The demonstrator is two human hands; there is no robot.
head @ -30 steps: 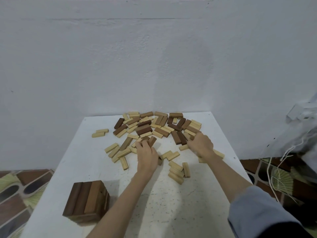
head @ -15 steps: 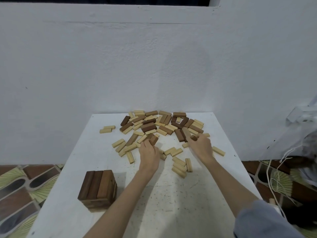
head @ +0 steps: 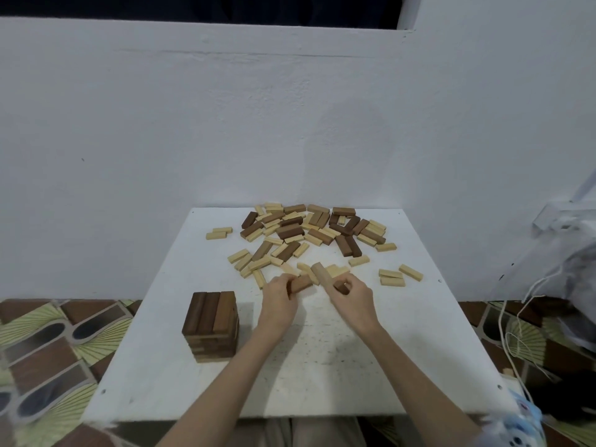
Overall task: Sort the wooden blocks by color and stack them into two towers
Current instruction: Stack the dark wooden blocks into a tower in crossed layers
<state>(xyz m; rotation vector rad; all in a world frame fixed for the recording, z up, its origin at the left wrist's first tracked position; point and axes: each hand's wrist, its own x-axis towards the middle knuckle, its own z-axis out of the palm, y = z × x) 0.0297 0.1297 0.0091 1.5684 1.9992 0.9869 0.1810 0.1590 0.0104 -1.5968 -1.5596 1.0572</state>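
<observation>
Left hand (head: 278,296) grips a dark block (head: 301,283); right hand (head: 350,293) grips brown blocks (head: 322,274). Dark tower (head: 211,325) stands left, nearer the left hand, on the tabletop (head: 322,366).

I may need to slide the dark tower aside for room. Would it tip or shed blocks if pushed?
The dark tower looks squat and squarely stacked, so tipping seems unlikely. Its layers are probably loose, so a high push might shift them; pushing low seems safer.

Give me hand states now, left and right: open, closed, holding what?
Left hand: closed, gripping a brown block.
Right hand: closed, holding a lighter brown block that sticks up from the fingers, plus a small dark block.
</observation>
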